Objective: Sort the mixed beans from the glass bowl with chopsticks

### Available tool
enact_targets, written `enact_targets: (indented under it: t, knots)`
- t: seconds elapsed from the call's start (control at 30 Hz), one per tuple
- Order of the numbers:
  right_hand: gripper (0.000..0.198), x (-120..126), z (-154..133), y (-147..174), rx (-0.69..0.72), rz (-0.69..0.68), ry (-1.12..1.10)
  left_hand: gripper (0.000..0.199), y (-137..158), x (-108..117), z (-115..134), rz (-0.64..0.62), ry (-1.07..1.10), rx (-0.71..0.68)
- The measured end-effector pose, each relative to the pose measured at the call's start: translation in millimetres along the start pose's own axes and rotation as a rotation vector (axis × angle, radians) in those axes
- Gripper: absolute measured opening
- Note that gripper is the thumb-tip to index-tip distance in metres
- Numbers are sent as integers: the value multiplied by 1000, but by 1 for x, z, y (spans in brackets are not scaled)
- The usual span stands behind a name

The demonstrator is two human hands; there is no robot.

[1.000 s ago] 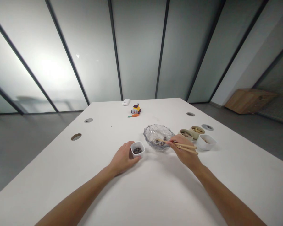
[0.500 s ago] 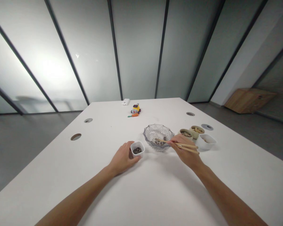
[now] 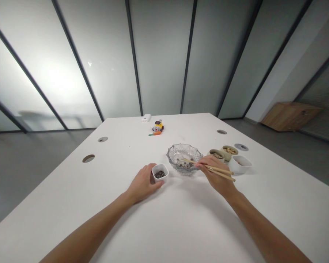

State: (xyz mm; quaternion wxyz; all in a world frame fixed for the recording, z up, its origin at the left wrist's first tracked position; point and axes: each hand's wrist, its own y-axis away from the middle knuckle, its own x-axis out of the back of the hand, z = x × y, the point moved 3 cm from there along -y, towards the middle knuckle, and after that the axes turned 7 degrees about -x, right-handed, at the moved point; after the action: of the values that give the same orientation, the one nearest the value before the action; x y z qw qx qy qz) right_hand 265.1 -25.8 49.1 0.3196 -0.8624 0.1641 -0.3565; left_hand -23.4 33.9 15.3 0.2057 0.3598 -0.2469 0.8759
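My left hand (image 3: 145, 183) is curled round a small white square cup (image 3: 166, 175) standing on the table; small dark pieces (image 3: 159, 174) lie inside it. A pair of wooden chopsticks (image 3: 218, 170) is gripped in my right hand (image 3: 214, 174). Their tips reach into a clear scalloped glass bowl (image 3: 171, 159), over several small dark pieces (image 3: 184, 164) at its bottom. Whether the tips pinch a piece is too small to tell. My right fingers are close to the bowl's right rim.
Right of the bowl stand two greenish round bowls (image 3: 224, 159) with contents and a white bowl (image 3: 240, 167). Farther back on the white table (image 3: 120, 153) are a yellow toy vehicle (image 3: 159, 126), a toy carrot (image 3: 155, 133) and a white box (image 3: 146, 118). Round holes pierce the tabletop.
The chopstick tips have shifted slightly inside the glass bowl, and their rear ends have moved a little right. The dark pieces there look more spread out. My left hand and the cup stay put.
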Motion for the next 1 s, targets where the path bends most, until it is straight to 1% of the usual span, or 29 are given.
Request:
enact_targets:
  t: [0.07, 0.23, 0.43, 0.7, 0.83, 1.0]
  knots:
    - [24, -3, 0, 1, 2, -4, -27, 45, 0, 0, 0, -2, -2, 1]
    - [16, -15, 3, 6, 12, -78, -148, 45, 0, -1, -1, -12, -6, -8]
    - [19, -23, 13, 7, -20, -140, -115, 45, 0, -2, -2, -12, -11, -15]
    - [22, -23, 7, 5, 8, -160, -91, 46, 0, -1, 1, -18, -7, 0]
    - [23, -23, 6, 5, -2, -175, -95, 47, -1, -1, 1, -21, -2, 3]
    - [19, -22, 7, 5, 8, -115, -105, 47, -1, -1, 1, -26, -6, 7]
